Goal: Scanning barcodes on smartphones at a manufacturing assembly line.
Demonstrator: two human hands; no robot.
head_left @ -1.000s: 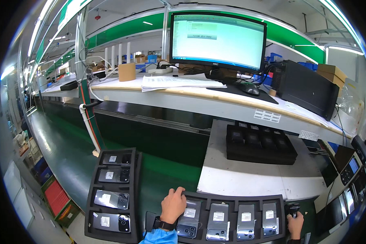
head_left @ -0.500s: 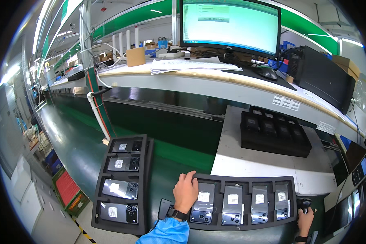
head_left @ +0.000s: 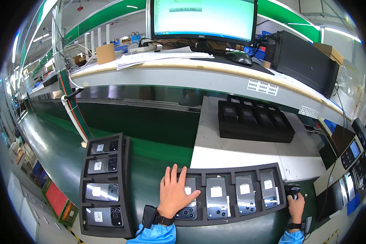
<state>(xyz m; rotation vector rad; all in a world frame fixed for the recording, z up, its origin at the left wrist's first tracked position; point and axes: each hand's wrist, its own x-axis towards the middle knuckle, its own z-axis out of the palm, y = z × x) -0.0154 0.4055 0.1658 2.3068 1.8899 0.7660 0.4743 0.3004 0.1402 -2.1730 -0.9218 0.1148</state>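
My left hand (head_left: 174,197) lies with spread fingers over the leftmost phone (head_left: 188,213) in a black foam tray (head_left: 236,218). Its thumb reaches across that phone's white label. More phones, such as the middle one (head_left: 245,199), sit back up in the tray's slots, each with a white label. At the tray's right end, my right hand (head_left: 296,209) is closed round a black handheld scanner (head_left: 292,188). A second black tray (head_left: 101,177) with labelled phones (head_left: 102,192) stands to the left.
Behind the trays, a stack of black trays (head_left: 254,132) rests on a white board (head_left: 215,150). Above runs a shelf (head_left: 171,72) with a monitor (head_left: 203,20), papers, a mouse (head_left: 239,58) and a black computer case (head_left: 305,61). A machine with a small screen (head_left: 351,152) stands at right.
My left hand has moved from the tray's left corner onto the leftmost phone, its fingers now spread. The whole view has shifted, so the scene sits further left. My right hand still grips the scanner.
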